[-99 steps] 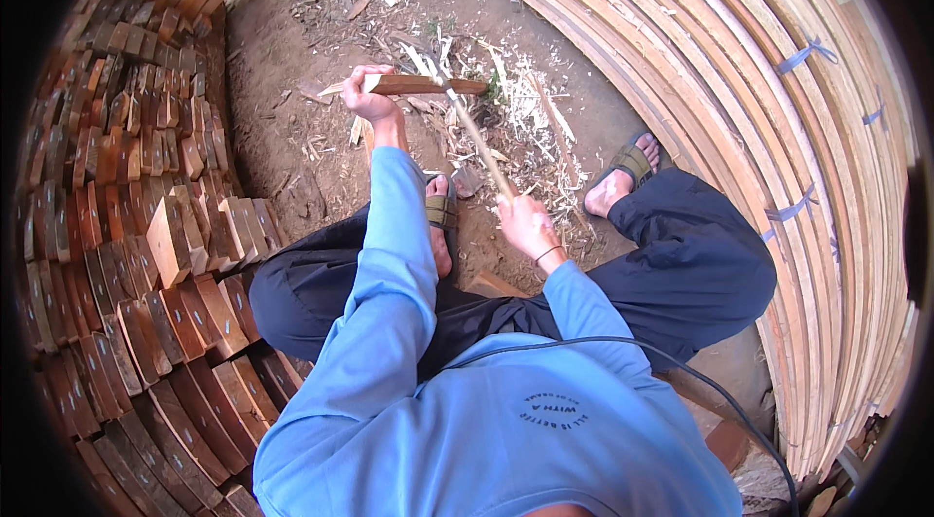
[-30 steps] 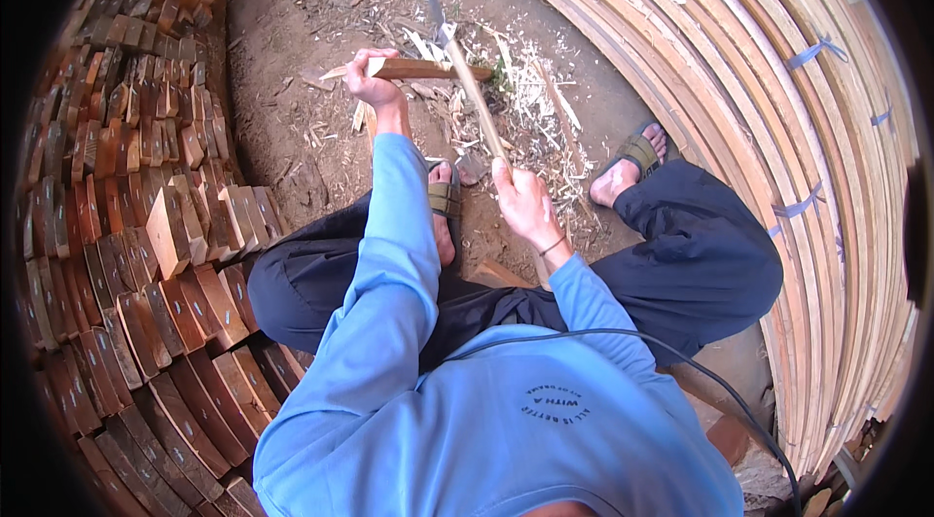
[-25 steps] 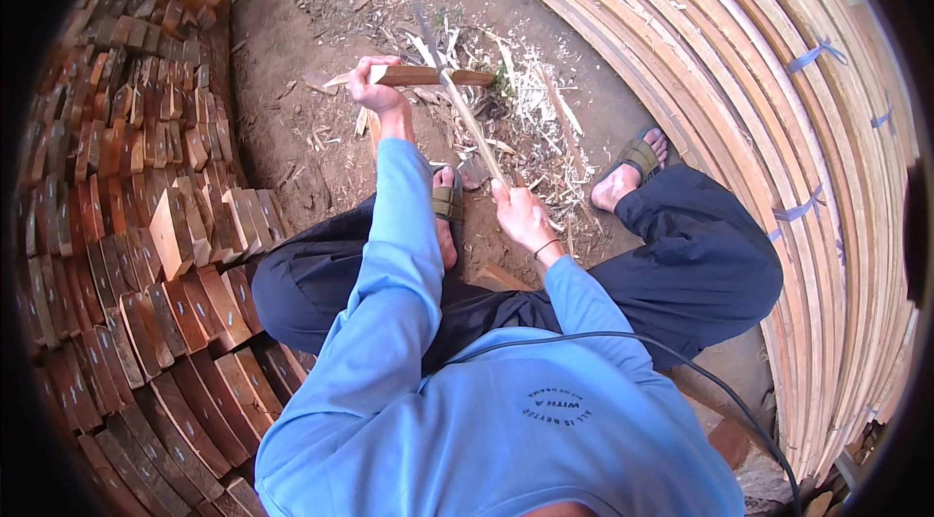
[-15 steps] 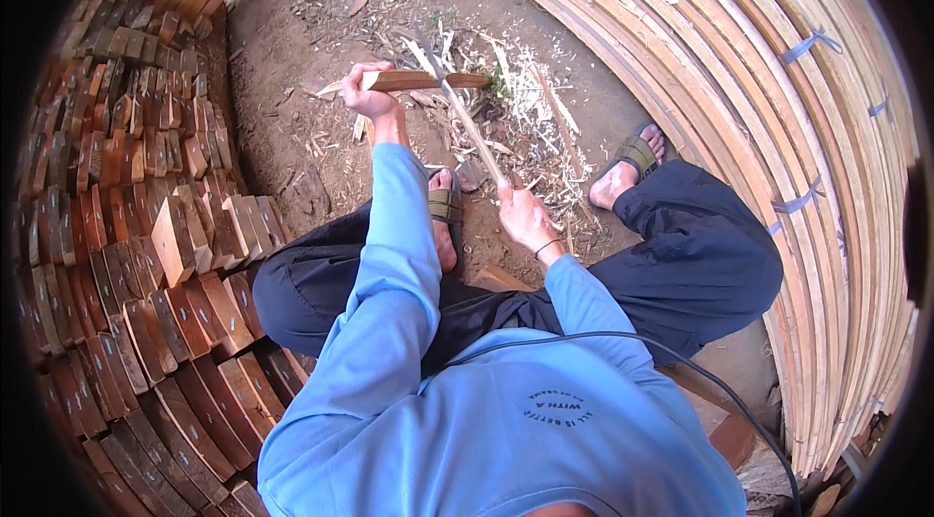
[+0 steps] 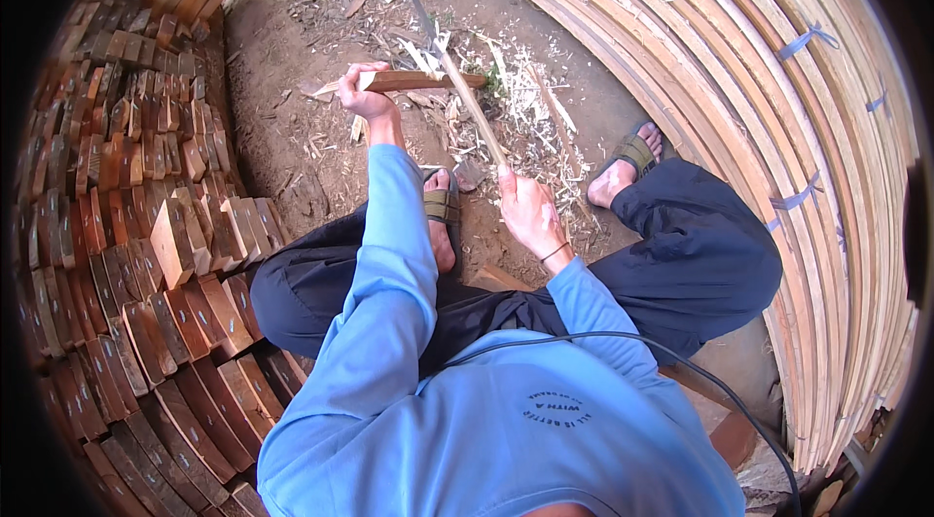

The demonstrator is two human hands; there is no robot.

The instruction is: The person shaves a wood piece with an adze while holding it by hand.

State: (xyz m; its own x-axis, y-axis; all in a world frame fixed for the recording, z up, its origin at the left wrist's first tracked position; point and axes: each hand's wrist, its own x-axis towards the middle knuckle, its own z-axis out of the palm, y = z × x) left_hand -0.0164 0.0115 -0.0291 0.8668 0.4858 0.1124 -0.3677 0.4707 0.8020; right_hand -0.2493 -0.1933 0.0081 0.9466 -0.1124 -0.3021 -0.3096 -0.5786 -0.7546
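My left hand (image 5: pixel 369 103) is wrapped round the left end of a short wooden piece (image 5: pixel 411 81), which lies level with its right end pointing at the shavings. In my right hand (image 5: pixel 531 213), fingers closed, is the lower end of a machete's long pale handle (image 5: pixel 473 110). The handle slants up and left across the wooden piece's right part. Beyond the piece, the dark narrow blade (image 5: pixel 415 1) stretches away over the dirt. Pale slivers stand beside the blade's base; whether they are still joined to the wood I cannot tell.
Wood shavings (image 5: pixel 545 118) litter the dirt floor (image 5: pixel 282 108) between my sandalled feet. Stacked wooden blocks (image 5: pixel 146 225) rise along the left. Long bent planks (image 5: pixel 720 60), tied with blue strips (image 5: pixel 808 42), curve along the right. A black cable (image 5: pixel 700 376) crosses my shirt.
The machete has shifted slightly up and left, and more of its blade shows beyond the wooden piece. My left hand and the wood have barely moved.
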